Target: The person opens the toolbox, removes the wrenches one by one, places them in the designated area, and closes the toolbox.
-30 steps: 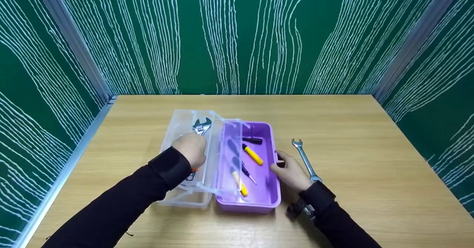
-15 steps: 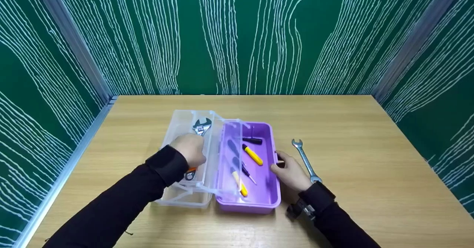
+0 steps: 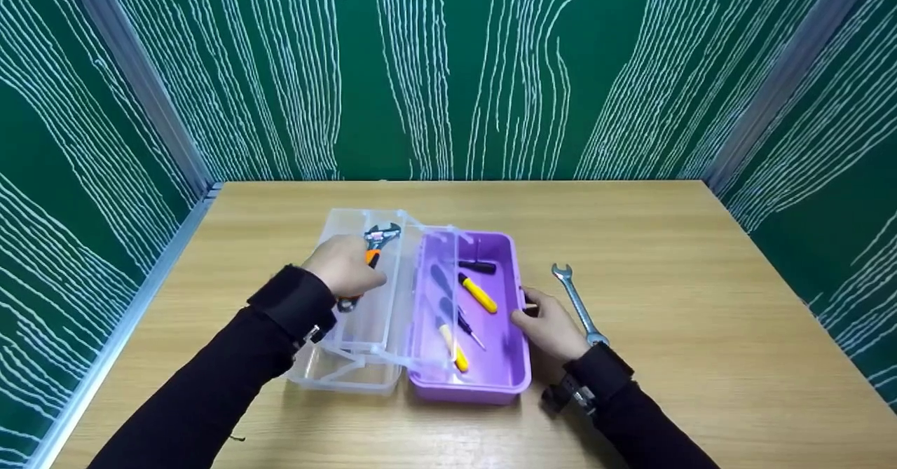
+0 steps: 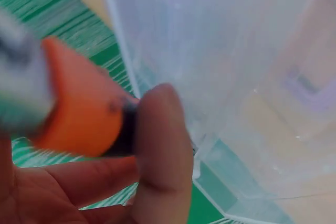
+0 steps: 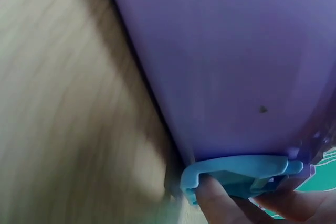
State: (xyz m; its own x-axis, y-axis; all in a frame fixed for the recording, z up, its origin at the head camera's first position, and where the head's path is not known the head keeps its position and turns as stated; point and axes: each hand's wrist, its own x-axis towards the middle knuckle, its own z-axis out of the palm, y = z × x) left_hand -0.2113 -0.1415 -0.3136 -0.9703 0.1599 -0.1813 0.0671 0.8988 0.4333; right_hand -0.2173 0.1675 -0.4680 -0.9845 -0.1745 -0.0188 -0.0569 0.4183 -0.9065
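Note:
My left hand (image 3: 343,266) grips an adjustable wrench (image 3: 373,253) by its orange and black handle, over the clear plastic tray (image 3: 361,329) on the left of the opened toolbox. In the left wrist view, the orange part of the wrench (image 4: 84,103) lies close to my thumb, and its metal part is blurred. My right hand (image 3: 553,325) holds the right side of the purple toolbox (image 3: 466,393), thumb at the rim. In the right wrist view, a fingertip is tucked under a light blue latch (image 5: 241,166) on the toolbox wall.
Several screwdrivers lie in the purple toolbox, including a yellow-handled screwdriver (image 3: 478,294) and a black-handled screwdriver (image 3: 478,267). A steel wrench (image 3: 576,304) lies on the wooden table (image 3: 701,280), just beyond my right wrist. Green walls with white lines surround the table.
My left hand has drawn back up and left with the adjustable wrench, and more of its orange handle shows. The tray below it is bare now. My right hand has stayed put.

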